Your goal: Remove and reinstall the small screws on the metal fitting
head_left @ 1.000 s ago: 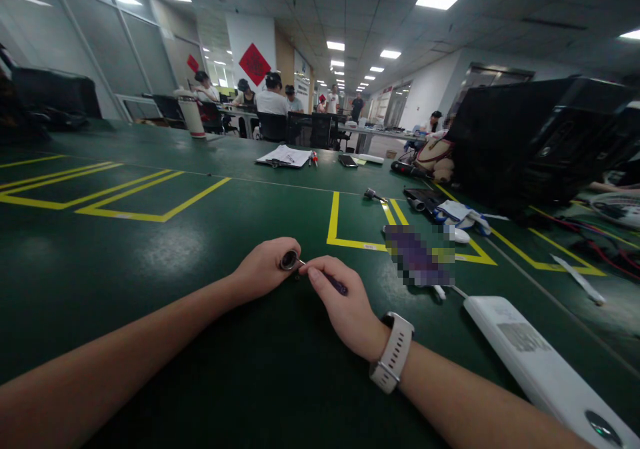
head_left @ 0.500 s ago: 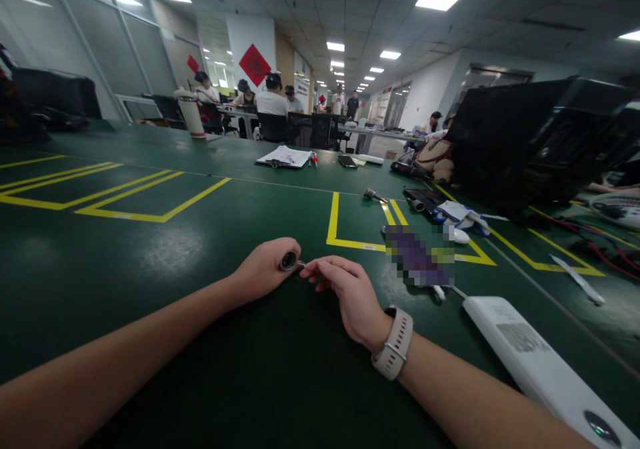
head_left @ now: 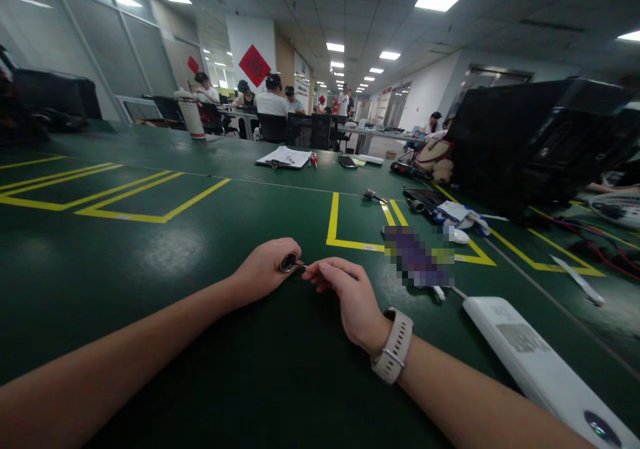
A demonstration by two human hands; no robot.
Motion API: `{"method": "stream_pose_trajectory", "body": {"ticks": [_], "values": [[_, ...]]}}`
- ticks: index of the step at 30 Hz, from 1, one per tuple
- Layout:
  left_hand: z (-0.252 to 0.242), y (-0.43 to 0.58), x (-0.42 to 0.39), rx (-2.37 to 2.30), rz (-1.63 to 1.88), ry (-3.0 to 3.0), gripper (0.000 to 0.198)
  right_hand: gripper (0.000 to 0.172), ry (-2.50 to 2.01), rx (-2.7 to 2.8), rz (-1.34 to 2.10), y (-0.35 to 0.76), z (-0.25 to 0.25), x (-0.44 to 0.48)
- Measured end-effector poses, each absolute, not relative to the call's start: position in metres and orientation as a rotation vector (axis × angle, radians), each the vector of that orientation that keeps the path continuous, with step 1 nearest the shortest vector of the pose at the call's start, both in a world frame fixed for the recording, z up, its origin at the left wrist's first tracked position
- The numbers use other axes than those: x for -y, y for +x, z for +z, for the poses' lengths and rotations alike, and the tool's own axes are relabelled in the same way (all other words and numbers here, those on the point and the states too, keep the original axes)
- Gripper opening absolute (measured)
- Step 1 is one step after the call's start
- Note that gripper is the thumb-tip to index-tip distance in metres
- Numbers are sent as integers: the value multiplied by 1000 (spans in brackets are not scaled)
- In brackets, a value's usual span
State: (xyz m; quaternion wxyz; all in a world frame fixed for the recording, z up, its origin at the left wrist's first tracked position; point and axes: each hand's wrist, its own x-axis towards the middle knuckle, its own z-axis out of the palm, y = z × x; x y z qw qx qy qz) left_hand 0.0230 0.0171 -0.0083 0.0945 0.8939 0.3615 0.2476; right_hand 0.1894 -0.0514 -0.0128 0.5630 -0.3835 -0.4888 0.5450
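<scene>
My left hand (head_left: 263, 270) rests on the green table (head_left: 150, 262) with its fingers curled round a small round metal part (head_left: 288, 262). A thin metal shaft sticks out of that part to the right. My right hand (head_left: 347, 292), with a pale watch strap (head_left: 393, 346) on its wrist, pinches the near end of a slim tool whose tip meets the part. The tool's handle is hidden under my fingers.
A long white device (head_left: 540, 369) lies at my right. A blurred purple item (head_left: 417, 256), white mouse-like things (head_left: 460, 219), a black case (head_left: 530, 142), a clipboard with papers (head_left: 284, 157) and cables sit farther off. Yellow tape lines mark the table. People sit at far desks.
My right hand has turned over the tool, so its purple handle no longer shows. The left hand and the round part have stayed in place.
</scene>
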Motion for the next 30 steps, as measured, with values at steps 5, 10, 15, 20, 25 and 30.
{"method": "stream_pose_trajectory", "body": {"ticks": [5,10,15,20,25,30], "values": [[-8,23,-16,-1029,834,2595,14,19,-856,1026,1406,191,-9,50],[-9,23,-17,-1006,863,2577,15,18,-818,1008,1403,192,-10,50],[-10,24,-18,-1076,816,2659,11,18,-872,1099,1317,189,-12,52],[-10,22,-18,-1071,781,2715,9,18,-874,1108,1373,190,-11,51],[-10,20,-18,-958,875,2630,14,18,-817,980,1478,193,-8,49],[-12,21,-20,-965,886,2602,16,17,-801,968,1459,192,-9,49]]}}
